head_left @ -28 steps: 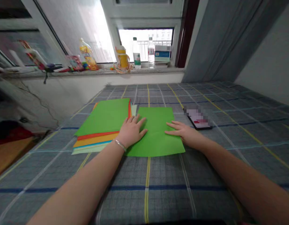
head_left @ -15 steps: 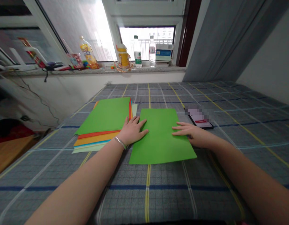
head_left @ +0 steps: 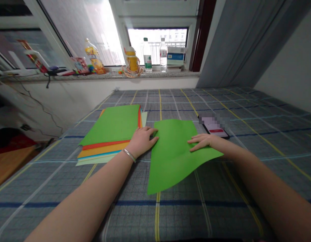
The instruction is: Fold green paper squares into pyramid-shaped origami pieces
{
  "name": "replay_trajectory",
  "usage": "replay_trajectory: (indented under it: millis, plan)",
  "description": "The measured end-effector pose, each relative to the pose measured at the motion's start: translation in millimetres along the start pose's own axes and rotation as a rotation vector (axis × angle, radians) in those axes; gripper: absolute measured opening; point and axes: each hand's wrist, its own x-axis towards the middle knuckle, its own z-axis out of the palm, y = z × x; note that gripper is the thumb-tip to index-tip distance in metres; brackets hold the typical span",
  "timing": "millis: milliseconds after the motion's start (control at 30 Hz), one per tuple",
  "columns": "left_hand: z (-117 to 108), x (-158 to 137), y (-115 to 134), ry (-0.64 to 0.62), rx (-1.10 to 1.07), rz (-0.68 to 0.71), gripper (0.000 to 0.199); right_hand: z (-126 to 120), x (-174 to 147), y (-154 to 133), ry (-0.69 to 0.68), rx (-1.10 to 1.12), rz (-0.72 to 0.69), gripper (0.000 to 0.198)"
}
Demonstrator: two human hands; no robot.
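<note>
A green sheet of paper (head_left: 174, 154) lies in front of me, bent, its near right corner raised and its near edge curving. My left hand (head_left: 142, 139), a silver bangle at its wrist, pinches the sheet's left edge between thumb and fingers. At the right edge, the fingers of my right hand (head_left: 202, 141) rest on top of the paper; the thumb is hidden, seemingly beneath it. Left of the sheet is a stack of coloured paper (head_left: 112, 122), green on top, with red, orange, blue and pale green edges showing below. My left hand is close beside this stack.
A plaid cloth (head_left: 135, 215) covers the surface. Behind my right hand lies a phone (head_left: 217, 130), its screen partly blurred. On the windowsill stand a yellow cup (head_left: 132, 62), two clear bottles, a juice bottle (head_left: 94, 57) and a blue-and-white box (head_left: 175, 57).
The green sheet has shifted a little right and turned, its near right corner lifting and its near left corner coming towards me. My left fingers have closed on its edge.
</note>
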Motion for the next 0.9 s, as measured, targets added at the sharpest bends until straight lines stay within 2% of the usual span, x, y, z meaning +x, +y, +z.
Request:
replay_trajectory:
  millis: [167, 267, 400, 567, 700, 800, 900]
  plan:
    - [8, -1, 2, -0.056, 0.039, -0.017, 0.070, -4, -5, 3, -0.053, 0.042, -0.031, 0.031]
    - [8, -2, 4, -0.093, 0.030, -0.013, 0.072, -10, -6, -5, -0.091, 0.062, -0.025, 0.034]
    - [7, 0, 4, -0.057, -0.092, -0.014, 0.075, -17, -6, -23, -0.073, 0.093, 0.023, 0.034]
    - [12, 4, 2, 0.054, -0.515, -0.002, 0.095, -19, -7, -34, 0.004, 0.107, 0.202, 0.034]
    - [13, 6, 3, 0.029, -0.917, -0.040, 0.104, -14, -9, -30, 0.129, 0.115, 0.326, 0.038]
    - [13, 8, 3, -0.006, -1.127, -0.125, 0.112, -12, -7, -26, 0.225, 0.142, 0.324, 0.044]
    - [15, 8, 0, 0.000, -1.215, -0.168, 0.110, -12, -6, -25, 0.205, 0.179, 0.325, 0.047]
